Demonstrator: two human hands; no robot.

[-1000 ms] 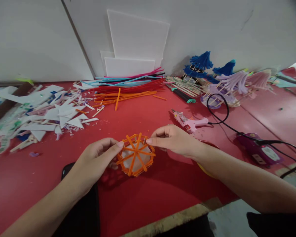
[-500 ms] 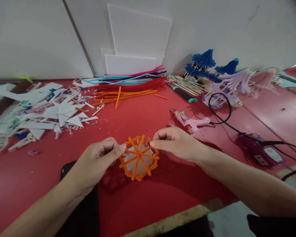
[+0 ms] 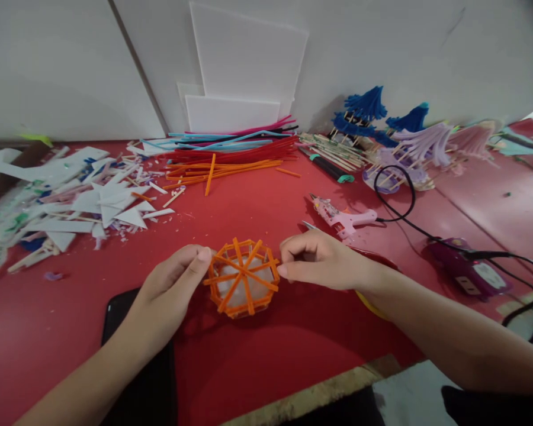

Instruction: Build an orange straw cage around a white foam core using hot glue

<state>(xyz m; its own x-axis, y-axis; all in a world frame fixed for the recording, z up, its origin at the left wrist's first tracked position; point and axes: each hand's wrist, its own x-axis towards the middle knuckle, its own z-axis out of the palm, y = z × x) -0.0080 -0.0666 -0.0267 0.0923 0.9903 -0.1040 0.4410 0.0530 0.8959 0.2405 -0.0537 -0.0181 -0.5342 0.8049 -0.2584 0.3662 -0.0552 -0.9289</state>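
Observation:
Between my hands is an orange pipe-cleaner frame, a many-sided ring with spokes crossing at its centre and a pale disc beneath. Short posts show between ring and disc. My left hand pinches its left rim between thumb and fingers. On the opposite side my right hand has curled fingers, with the thumb tip against the right rim at a spoke's end; its other fingertips are partly hidden. A scissor-like metal tip pokes out behind the right hand.
A pink glue gun lies right, its cord running to a purple power strip. Behind are pipe cleaners, sticks, a cutter and small umbrella-topped models. White scraps and a black phone lie left.
The orange frame has shifted slightly left and turned a little. My right hand has moved from its upper right rim to the right edge; my left hand has moved slightly left with it.

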